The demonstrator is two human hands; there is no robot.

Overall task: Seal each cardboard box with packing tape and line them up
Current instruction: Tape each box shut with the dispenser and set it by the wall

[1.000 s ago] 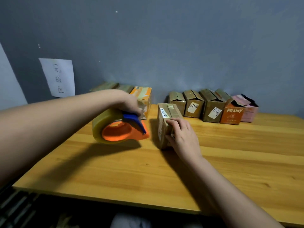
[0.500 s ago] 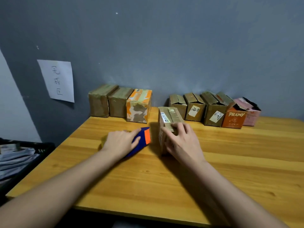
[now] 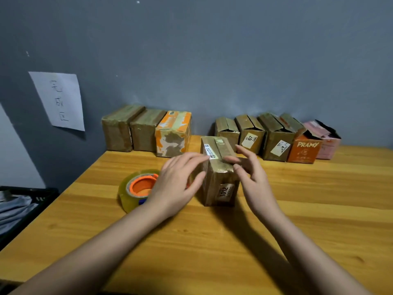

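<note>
Brown cardboard, glossy with clear tape along its top seam, is what sits between my palms: the small oblong brown cardboard box (image 3: pixel 219 171) stands in the middle of the honey-coloured wooden bench (image 3: pixel 297 220), set forward of the rows at the back edge. My left hand (image 3: pixel 178 184) lies against its left side, fingers straight and spread, fingertips reaching the top edge by the white label; my right hand (image 3: pixel 253 177) hovers at its right side, fingers loosely spread and lightly bent, the tips touching the taped top, gripping nothing. The roll of clear packing tape on its orange dispenser (image 3: pixel 136 188) lies flat on the bench just left of my left hand. Along the back edge, toward the left corner, stand three sealed boxes (image 3: pixel 146 130), two brown and one orange-and-white; to their right, after a gap, five boxes with flaps still open (image 3: pixel 276 137), among them an orange one and a pink one. My guess is the tape is being smoothed before this box joins the sealed row. The risks: a loose tape end lifting if I press unevenly, the light box skidding or tipping under a one-sided push, or my left forearm knocking the roll toward the bench's left edge.
</note>
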